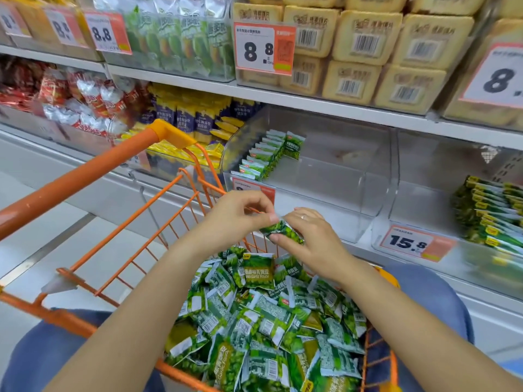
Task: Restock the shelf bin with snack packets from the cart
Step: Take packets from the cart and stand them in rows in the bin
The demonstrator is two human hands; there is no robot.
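A heap of small green snack packets point(263, 321) fills the orange wire cart point(119, 247) in front of me. Above the heap, my left hand point(235, 216) pinches the top corner of one green packet point(283, 232), and my right hand point(311, 241) holds the same packet from the right, thumb under it. Straight ahead is the clear plastic shelf bin point(339, 176). A short row of the same green packets point(266, 155) stands upright along its left side, while the bin's remaining floor is bare.
The cart's orange handle point(93, 168) runs diagonally at left. To the right, a neighbouring bin holds stacked green packets point(489, 213) above a 15.8 price tag point(407, 241). Yellow-and-purple packets point(195, 120) sit in the bin to the left. The shelf above carries beige packs point(365, 52).
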